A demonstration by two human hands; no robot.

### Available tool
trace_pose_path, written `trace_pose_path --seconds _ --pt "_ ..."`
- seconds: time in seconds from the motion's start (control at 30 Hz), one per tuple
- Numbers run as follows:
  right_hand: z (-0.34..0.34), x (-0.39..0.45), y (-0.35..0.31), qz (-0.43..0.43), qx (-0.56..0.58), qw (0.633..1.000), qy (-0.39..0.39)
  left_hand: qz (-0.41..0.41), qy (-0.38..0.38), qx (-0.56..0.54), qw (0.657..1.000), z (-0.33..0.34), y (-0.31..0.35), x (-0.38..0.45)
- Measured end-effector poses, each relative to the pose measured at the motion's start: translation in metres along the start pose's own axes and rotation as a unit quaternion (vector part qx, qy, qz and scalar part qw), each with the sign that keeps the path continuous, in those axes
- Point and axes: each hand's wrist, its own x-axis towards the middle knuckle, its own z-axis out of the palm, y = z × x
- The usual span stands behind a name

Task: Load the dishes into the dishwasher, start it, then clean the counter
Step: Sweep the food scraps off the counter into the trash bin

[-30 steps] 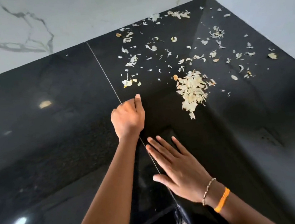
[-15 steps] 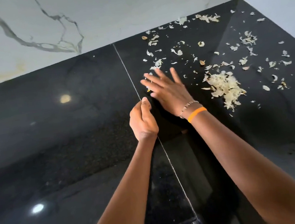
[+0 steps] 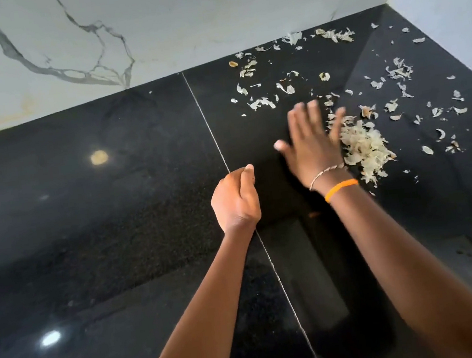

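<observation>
the right hand (image 3: 311, 151) has its fingers (image 3: 300, 117) spread straight and wide, holding nothing, blurred as if in motion, with the edge of the palm just beside the heap of pale peel scraps (image 3: 366, 149). an orange band (image 3: 340, 188) and a thin bracelet (image 3: 326, 171) sit on that wrist. the left hand (image 3: 235, 198) is a loose fist, fingers curled in with the thumb laid along the top; whether it holds gathered scraps inside cannot be told from this view. it rests on or just above the pale seam (image 3: 207, 123) that runs across the black table (image 3: 115, 223).

outward from the hands, loose scraps (image 3: 258, 103) lie scattered over the far right part of the table, up to the marble wall (image 3: 121, 29) at the back and toward the corner, with more flakes (image 3: 398, 71) well to the right of the heap.

no dishes or dishwasher show here, so the step in hand looks like the last one, cleaning the table: the open right hand seems to be sweeping scraps together into the one heap. much is still spread out, so this step appears only partly done. the next move likely calls for flat, low strokes from the wall and the corner inward, keeping the light flakes from scattering, then drawing the heap toward the near edge or into the waiting left hand.
</observation>
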Motion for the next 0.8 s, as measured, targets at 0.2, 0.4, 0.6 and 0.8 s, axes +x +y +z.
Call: trace_pose_path --seconds 0.2,0.4,0.6,0.8 --pt "0.003 -0.034 -0.001 -0.136 0.036 0.989 -0.052 0.063 -0.021 0.044 0.997 0.000 -0.001 0.000" --pt "0.001 0.005 0.033 0.067 0.008 0.996 -0.061 0.083 -0.036 0.027 0.996 0.000 -0.006 -0.001" --pt "0.001 0.003 -0.034 -0.133 0.026 0.988 -0.078 0.023 -0.002 -0.114 0.993 0.004 0.015 0.024" --pt "0.011 0.043 0.039 0.118 0.032 0.988 -0.096 0.023 0.020 -0.129 0.991 -0.008 -0.007 0.091"
